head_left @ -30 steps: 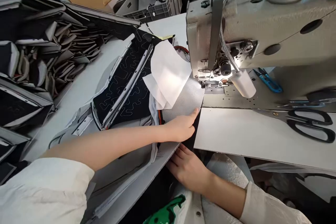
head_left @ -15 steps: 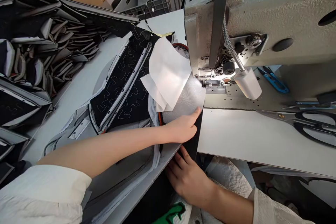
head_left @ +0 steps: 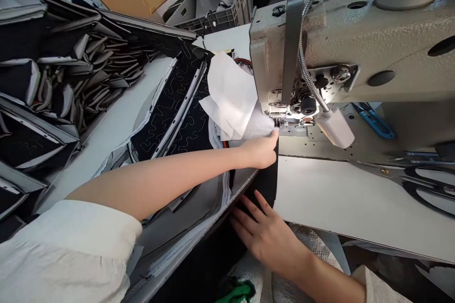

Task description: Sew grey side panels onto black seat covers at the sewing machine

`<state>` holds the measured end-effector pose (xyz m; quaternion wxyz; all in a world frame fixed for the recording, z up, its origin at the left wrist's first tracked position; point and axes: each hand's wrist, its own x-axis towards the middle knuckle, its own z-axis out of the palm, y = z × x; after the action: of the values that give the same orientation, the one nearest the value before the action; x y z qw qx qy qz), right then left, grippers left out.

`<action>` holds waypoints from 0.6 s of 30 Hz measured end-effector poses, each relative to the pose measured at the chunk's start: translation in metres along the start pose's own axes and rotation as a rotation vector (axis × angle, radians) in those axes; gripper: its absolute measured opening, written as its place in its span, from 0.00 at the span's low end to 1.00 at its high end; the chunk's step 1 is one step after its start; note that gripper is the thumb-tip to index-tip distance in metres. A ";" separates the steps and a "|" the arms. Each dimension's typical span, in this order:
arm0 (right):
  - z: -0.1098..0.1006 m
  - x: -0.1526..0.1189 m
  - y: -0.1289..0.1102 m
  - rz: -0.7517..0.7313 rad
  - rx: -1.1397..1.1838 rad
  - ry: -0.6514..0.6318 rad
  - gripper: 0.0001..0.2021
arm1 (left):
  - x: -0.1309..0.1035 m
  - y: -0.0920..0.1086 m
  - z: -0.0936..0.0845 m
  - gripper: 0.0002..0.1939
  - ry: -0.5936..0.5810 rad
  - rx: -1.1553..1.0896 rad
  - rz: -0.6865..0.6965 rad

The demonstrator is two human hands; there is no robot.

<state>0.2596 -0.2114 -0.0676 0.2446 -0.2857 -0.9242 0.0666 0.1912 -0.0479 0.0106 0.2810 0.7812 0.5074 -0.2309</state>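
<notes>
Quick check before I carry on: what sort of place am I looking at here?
Most likely a sewing workshop or upholstery factory: an industrial sewing machine, stacks of cut panels and large scissors on the table.

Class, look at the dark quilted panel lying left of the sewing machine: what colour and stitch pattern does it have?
The quilted panel is black with pale wavy, meandering stitch lines; the head view shows it.

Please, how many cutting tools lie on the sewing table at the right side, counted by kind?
Large black-handled scissors: 1
Small blue thread snips: 1
Total: 2
</notes>
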 end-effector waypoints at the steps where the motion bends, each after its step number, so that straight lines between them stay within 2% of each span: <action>1: 0.001 0.001 0.003 0.012 0.001 0.016 0.16 | 0.000 0.002 -0.001 0.39 0.019 0.018 -0.004; 4: 0.008 0.004 0.003 0.046 -0.021 0.072 0.16 | -0.010 0.006 0.003 0.37 0.036 0.039 -0.011; 9: 0.032 0.005 -0.025 0.002 -0.034 0.171 0.16 | -0.027 0.006 0.013 0.38 -0.052 0.020 -0.021; 13: 0.037 0.008 -0.037 -0.065 0.056 0.135 0.15 | -0.009 0.007 0.011 0.39 -0.027 0.061 -0.005; 16: 0.033 0.016 -0.031 -0.042 0.097 0.097 0.13 | 0.007 0.013 0.007 0.40 -0.005 0.137 -0.028; 18: 0.032 0.022 -0.022 -0.008 0.107 0.075 0.12 | 0.007 0.020 0.005 0.39 0.025 0.197 -0.065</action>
<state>0.2166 -0.2170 -0.0809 0.2942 -0.2709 -0.9106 0.1042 0.2117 -0.0529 0.0064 0.1891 0.7910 0.5107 -0.2789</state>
